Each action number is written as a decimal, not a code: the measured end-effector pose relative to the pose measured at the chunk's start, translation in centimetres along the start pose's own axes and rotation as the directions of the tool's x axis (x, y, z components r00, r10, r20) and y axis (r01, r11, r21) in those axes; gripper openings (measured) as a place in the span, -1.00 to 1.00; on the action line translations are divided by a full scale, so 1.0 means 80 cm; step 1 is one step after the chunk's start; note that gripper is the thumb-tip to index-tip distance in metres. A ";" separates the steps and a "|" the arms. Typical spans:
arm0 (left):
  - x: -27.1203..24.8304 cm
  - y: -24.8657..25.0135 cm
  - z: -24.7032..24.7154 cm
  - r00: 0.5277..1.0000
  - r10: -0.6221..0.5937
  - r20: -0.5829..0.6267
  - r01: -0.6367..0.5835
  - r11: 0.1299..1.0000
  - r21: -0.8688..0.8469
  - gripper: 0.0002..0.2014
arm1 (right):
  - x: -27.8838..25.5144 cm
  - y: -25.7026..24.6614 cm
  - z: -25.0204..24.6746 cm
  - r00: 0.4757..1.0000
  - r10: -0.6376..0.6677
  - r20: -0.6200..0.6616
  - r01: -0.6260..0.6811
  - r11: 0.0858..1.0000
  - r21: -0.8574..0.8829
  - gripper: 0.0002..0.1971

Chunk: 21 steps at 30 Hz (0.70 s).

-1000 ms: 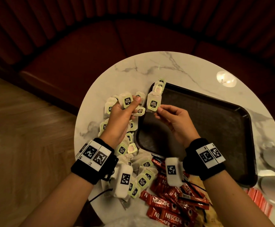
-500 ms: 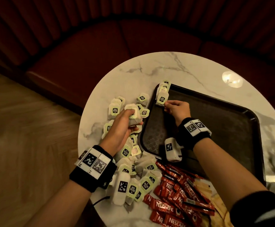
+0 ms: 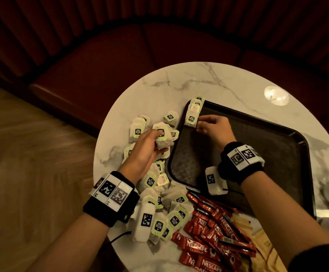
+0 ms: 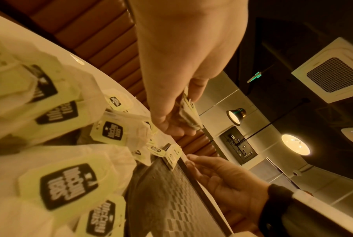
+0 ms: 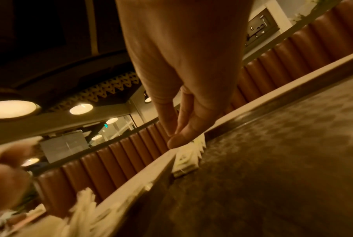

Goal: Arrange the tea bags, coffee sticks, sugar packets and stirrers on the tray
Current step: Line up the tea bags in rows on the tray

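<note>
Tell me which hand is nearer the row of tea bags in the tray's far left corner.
Right. The right hand has its fingertips at the row of tea bags inside the tray; the left hand is off the tray, over the loose pile, holding a tea bag.

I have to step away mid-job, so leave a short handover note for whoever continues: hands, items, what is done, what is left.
Left hand: holds a tea bag in its grip above the loose tea bag pile on the marble table.
Right hand: fingers at the row of tea bags along the tray at its far left corner.
Done: a few tea bags lined up there.
Left: the tea bag pile, the red Nescafe coffee sticks and the tan packets near the table's front edge. Stirrers not clearly visible.
</note>
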<state>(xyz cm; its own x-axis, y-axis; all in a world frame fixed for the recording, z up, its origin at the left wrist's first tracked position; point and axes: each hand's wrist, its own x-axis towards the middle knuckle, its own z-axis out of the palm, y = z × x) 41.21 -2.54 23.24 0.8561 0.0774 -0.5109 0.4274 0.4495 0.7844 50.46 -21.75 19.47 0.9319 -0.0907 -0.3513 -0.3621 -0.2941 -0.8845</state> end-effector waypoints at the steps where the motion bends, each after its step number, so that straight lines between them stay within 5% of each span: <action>1: -0.001 0.002 0.001 1.000 0.017 0.013 -0.017 1.000 0.003 -0.83 | -0.012 -0.008 -0.001 0.999 -0.023 0.042 0.022 0.999 0.025 -0.90; 6: -0.009 0.011 0.008 0.986 0.106 0.130 -0.110 0.994 0.022 -0.72 | -0.072 -0.040 0.005 0.906 -0.075 0.417 -0.001 0.984 0.178 -0.91; 9: -0.013 0.015 0.011 0.974 0.133 0.183 -0.148 0.987 0.069 -0.72 | -0.094 -0.044 0.007 0.856 -0.114 0.504 -0.014 0.970 0.244 -0.77; 14: -0.014 0.017 0.013 0.954 0.175 0.244 -0.201 0.976 0.085 -0.79 | -0.106 -0.038 0.006 0.874 -0.239 0.424 0.094 0.938 0.334 -0.84; 21: -0.005 0.009 0.012 0.941 0.311 0.134 -0.325 0.940 0.101 -0.89 | -0.116 -0.026 0.010 0.913 -0.252 0.321 0.119 0.917 0.381 -0.88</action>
<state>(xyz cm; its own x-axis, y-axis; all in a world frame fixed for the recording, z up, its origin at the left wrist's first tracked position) 41.48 -3.08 24.32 0.9773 0.0934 -0.1901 0.1533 0.3074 0.9391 42.58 -19.50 24.33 0.9346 0.2964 -0.1965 -0.2299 0.0818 -0.9698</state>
